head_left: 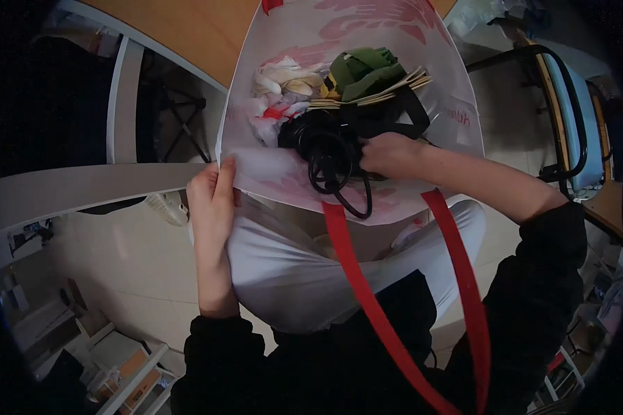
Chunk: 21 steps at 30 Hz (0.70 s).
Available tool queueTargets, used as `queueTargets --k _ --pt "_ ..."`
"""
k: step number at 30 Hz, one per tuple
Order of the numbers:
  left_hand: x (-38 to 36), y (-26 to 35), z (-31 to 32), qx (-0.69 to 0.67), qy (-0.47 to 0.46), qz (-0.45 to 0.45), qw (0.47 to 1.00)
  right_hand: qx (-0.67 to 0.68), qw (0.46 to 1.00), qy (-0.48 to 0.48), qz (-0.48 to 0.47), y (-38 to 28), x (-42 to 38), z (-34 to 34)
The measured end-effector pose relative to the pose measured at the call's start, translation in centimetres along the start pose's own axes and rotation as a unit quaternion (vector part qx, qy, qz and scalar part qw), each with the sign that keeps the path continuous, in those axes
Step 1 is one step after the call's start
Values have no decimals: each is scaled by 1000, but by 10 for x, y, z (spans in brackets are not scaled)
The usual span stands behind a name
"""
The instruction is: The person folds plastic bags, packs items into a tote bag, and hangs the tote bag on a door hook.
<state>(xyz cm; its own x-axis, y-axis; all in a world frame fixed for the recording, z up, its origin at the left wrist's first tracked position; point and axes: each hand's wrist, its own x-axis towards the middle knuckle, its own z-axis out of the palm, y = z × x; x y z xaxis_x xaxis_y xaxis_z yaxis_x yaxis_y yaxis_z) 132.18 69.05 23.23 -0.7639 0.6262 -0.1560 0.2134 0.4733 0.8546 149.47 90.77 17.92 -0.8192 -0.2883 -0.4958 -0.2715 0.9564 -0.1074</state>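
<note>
A large white tote bag point(472, 131) with a pink print stands open in front of me, its red handles point(370, 304) hanging toward my body. My left hand point(213, 200) pinches the bag's left rim between thumb and fingers. Inside the bag my right hand point(391, 155) is closed at the side of a coiled black cable point(329, 155), with its fingertips hidden. One cable loop hangs over the near rim. Behind the cable lie a green folded cloth item point(363, 72), whitish gloves point(287, 76), a thin stack of pale sheets point(325, 104) and a wide black strap point(412, 111).
A wooden tabletop point(187, 28) with a pale frame is at the upper left, close to the bag. To the right stands a chair point(574, 117) with a black tube frame and blue part. My legs in light trousers point(277, 263) are beneath the bag.
</note>
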Motion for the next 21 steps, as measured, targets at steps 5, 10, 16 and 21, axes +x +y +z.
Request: queueTargets --k 5,10,16,21 --pt "5 -11 -6 32 -5 -18 999 -103 994 -5 -44 -2 -23 4" --pt "7 -13 -1 52 -33 0 998 -82 995 -35 36 0 -26 14" --pt "2 0 13 52 -68 30 996 -52 963 253 80 2 -41 57" --pt "-2 15 16 -8 -35 8 999 97 960 241 104 -12 -63 53"
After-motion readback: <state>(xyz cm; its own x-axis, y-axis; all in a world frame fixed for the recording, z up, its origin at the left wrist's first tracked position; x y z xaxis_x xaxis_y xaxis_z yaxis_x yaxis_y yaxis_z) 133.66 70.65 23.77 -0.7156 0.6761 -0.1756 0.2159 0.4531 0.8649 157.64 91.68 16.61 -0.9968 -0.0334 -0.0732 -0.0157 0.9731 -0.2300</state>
